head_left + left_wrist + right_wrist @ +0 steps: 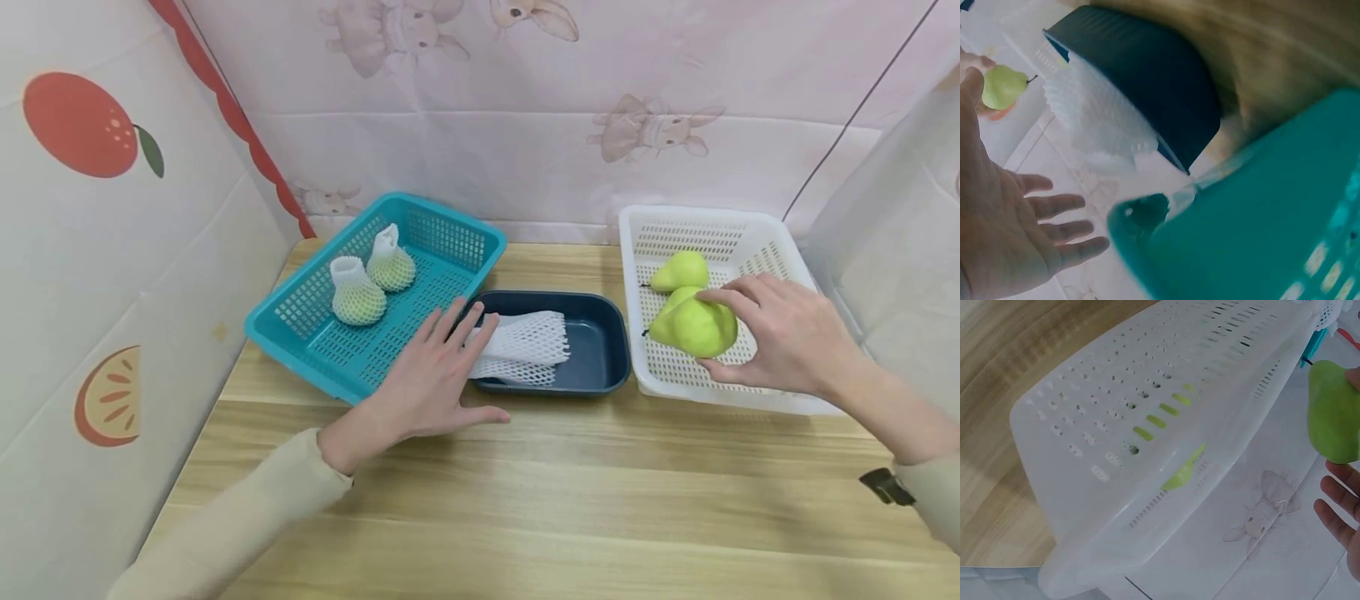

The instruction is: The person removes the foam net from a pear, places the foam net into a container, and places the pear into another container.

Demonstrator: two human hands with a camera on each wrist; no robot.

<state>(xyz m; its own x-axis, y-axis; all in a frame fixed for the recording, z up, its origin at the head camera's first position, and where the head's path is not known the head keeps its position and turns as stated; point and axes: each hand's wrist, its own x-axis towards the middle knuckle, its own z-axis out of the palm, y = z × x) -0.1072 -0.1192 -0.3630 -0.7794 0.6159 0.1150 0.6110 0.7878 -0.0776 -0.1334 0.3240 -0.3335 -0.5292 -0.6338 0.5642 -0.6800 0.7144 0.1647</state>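
My right hand (787,333) grips a green pear (703,327) between thumb and fingers over the white basket (757,400). In the right wrist view the held pear (1334,415) shows its stem, above the basket's rim. More green pear (682,268) shows in the basket, partly behind the held one. My left hand (427,379), fingers spread and holding nothing, hovers between the teal basket (300,354) and the dark blue tray (596,342). White foam net sleeves (528,337) lie in the tray, their left ends hidden by the left fingers.
Two pears in foam nets, a front one (358,300) and a rear one (392,260), sit in the teal basket. The containers stand along the back of the wooden table (540,492). Printed curtains (510,167) rise behind and on both sides.
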